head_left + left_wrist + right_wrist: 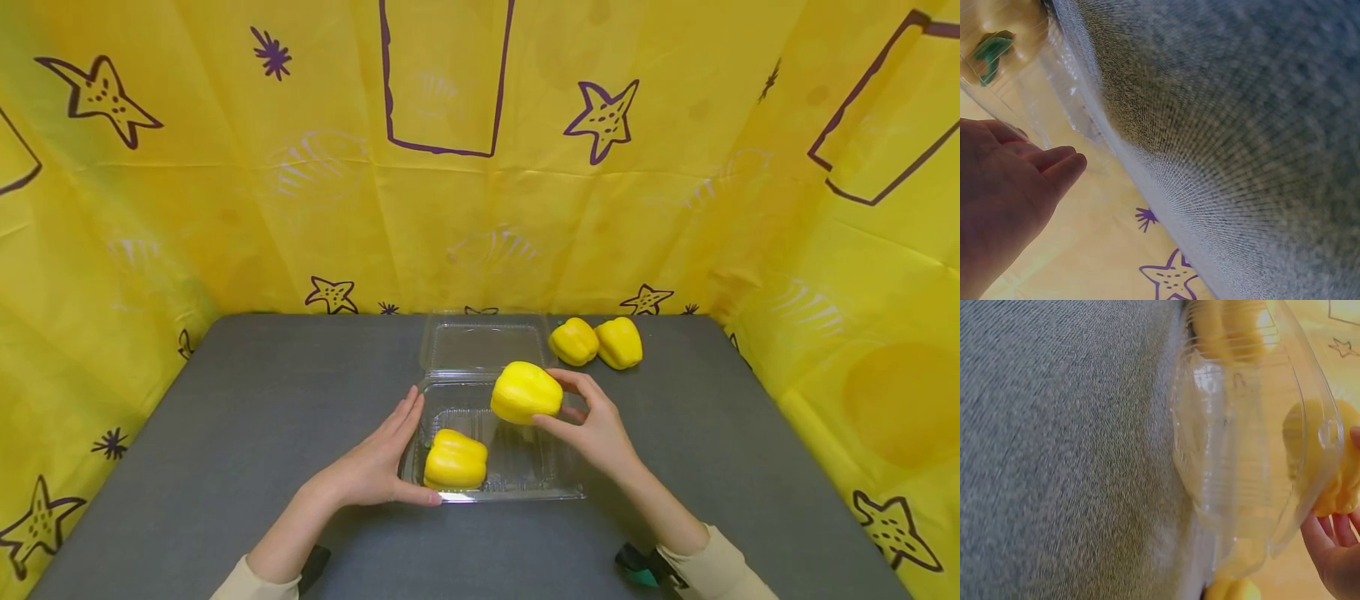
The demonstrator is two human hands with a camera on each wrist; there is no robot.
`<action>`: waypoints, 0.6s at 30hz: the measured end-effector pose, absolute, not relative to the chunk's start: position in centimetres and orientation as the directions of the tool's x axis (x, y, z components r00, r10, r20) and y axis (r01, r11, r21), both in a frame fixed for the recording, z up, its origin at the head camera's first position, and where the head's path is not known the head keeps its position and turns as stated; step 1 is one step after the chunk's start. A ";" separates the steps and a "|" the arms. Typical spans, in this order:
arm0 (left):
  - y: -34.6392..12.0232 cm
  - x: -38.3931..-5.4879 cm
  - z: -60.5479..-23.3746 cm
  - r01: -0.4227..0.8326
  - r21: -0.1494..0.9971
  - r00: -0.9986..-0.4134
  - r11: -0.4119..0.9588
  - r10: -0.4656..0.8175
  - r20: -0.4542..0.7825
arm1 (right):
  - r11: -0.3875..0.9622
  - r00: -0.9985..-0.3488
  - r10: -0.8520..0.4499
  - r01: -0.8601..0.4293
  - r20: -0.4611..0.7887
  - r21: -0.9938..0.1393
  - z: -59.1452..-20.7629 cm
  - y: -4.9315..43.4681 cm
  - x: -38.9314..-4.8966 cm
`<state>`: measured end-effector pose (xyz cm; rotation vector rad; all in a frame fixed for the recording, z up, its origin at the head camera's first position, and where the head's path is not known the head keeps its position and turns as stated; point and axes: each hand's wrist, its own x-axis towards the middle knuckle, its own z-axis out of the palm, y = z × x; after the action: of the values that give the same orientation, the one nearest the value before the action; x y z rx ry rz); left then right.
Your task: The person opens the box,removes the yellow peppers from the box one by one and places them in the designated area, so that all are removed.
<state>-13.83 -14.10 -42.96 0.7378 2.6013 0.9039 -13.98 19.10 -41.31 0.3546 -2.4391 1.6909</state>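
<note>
Yellow printed cloth (675, 233) walls in a grey table (247, 417). At lower centre, a clear container (517, 497) has its lid (487, 346) open. Of 4 peppers in view, 1 is inside: the seated pepper (455, 460) at lower left. The right hand (596, 425) grips a raised pepper (527, 392) above; 2 loose peppers (619, 342) lie outside, right of the lid. The left hand (375, 465), fingers extended, touches the container's left side. The raised pepper partly hides the right fingertips; the right wrist view crops that hand.
</note>
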 end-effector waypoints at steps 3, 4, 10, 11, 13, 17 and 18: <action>-14.1 -13.8 -42.9 0.374 0.643 -0.826 0.668 0.556 -0.098 | 0.337 -0.960 -0.093 -0.281 0.266 -0.899 -41.3 19.6 -14.0; -14.1 -13.8 -42.9 0.375 0.643 -0.825 0.668 0.556 -0.096 | 0.335 -0.959 -0.089 -0.283 0.268 -0.899 -41.3 19.7 -14.0; -14.1 -13.8 -42.9 0.388 0.640 -0.823 0.663 0.562 -0.084 | 0.314 -0.963 -0.058 -0.267 0.262 -0.911 -41.0 20.7 -13.9; -14.1 -13.8 -43.0 0.388 0.640 -0.823 0.663 0.562 -0.083 | 0.309 -0.964 -0.053 -0.264 0.261 -0.914 -40.9 20.9 -13.8; -14.1 -13.8 -43.0 0.388 0.640 -0.823 0.663 0.562 -0.083 | 0.302 -0.963 -0.045 -0.265 0.264 -0.916 -40.7 21.2 -13.7; -14.1 -13.8 -43.0 0.389 0.638 -0.824 0.665 0.561 -0.081 | 0.287 -0.959 -0.027 -0.277 0.281 -0.917 -40.6 21.9 -13.6; -14.1 -13.8 -43.0 0.390 0.637 -0.824 0.665 0.561 -0.081 | 0.294 -0.959 -0.024 -0.276 0.282 -0.915 -40.2 21.9 -13.4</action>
<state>-13.75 -14.11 -42.99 0.7630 2.6118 0.9074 -13.42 21.88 -40.22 0.2771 -2.3456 1.7270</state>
